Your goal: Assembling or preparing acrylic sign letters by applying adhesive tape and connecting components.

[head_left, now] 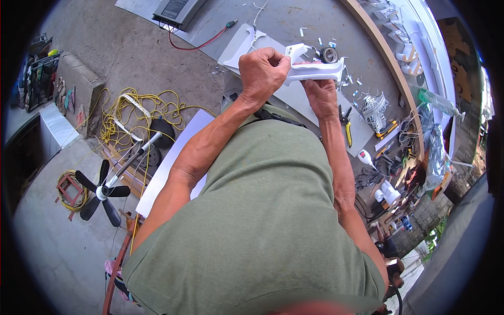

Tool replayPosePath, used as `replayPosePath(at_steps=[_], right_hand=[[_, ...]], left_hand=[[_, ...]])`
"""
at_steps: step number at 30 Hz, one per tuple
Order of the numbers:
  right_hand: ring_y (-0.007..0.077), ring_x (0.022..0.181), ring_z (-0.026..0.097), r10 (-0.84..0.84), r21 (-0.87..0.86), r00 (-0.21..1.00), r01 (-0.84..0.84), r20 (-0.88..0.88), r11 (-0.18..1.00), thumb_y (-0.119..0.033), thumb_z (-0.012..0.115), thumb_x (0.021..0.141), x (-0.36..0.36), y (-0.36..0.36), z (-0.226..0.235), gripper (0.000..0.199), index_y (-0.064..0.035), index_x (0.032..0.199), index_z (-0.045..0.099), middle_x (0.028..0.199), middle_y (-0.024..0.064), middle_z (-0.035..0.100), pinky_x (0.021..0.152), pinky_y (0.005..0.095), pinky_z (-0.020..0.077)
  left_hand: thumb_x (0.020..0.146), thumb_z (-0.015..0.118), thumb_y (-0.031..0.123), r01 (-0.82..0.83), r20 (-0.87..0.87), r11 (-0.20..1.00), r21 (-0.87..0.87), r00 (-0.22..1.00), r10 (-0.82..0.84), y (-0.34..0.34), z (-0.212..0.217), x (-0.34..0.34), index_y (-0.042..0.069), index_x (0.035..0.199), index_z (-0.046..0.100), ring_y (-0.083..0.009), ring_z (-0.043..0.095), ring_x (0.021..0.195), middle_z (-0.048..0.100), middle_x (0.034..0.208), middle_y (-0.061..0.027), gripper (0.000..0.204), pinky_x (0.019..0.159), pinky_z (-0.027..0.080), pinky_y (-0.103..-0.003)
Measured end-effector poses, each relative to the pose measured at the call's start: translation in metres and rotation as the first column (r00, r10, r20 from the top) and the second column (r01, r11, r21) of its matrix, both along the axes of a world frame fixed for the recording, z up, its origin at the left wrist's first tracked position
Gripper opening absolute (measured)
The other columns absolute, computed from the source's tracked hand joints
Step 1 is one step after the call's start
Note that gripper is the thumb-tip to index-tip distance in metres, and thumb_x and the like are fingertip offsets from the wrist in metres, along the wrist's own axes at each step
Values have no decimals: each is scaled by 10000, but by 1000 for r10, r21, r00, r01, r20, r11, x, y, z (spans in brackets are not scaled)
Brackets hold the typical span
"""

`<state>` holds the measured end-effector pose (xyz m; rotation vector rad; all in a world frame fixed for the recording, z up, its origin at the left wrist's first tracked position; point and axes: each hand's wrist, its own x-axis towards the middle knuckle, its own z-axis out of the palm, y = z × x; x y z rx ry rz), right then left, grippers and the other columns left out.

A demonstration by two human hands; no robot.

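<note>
A white moulded channel piece [325, 71], bent at its left end, is held above the table by both hands. My right hand [321, 97] grips it from below, fingers wrapped behind it and thumb on the near side. At the bent end, my left hand [265, 73] is closed in a pinch; whatever lies between its fingertips is too small to name. A roll of dark tape [329, 54] rests on the table just beyond the piece. Beside my right forearm lie pliers with yellow handles [348, 131].
The grey table [210, 21] carries small white scraps, a grey metal box [178, 11] with a red cable, a bundle of white chain [375, 112] and a yellow cutter [387, 129]. On the floor to the left are a tangled yellow cable [126, 113] and a black-bladed fan [103, 192].
</note>
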<state>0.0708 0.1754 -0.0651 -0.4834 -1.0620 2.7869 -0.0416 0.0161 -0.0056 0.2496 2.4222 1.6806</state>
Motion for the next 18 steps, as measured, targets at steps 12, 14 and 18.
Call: replayPosePath(at_steps=[12,14,18], right_hand=[[254,1267,622,3,-12,1000,-3,7,1000,10,800,851,2,1,-2,513,-87,1319,614,1313,124,684,1133,414,492],[254,1265,624,7,-12,1000,-7,6,1000,11,799,850,3,2,-2,514,-91,1319,615,1307,123,689,1132,413,493],[257,1265,625,5,-14,1000,-5,11,1000,19,793,850,4,3,-3,515,-106,1320,623,1306,120,694,1126,406,496]], left_hand=[[806,774,127,-9,46,999,41,999,8,0,0,0,-16,769,765,-145,700,573,736,662,-114,148,571,555,-287],[808,776,131,-2,60,999,46,998,-1,-1,2,-1,-17,775,768,-138,696,575,738,665,-111,151,573,554,-282],[797,797,154,35,192,997,70,980,-48,-4,-1,-8,-10,804,789,-117,678,594,748,685,-89,164,584,547,-273]])
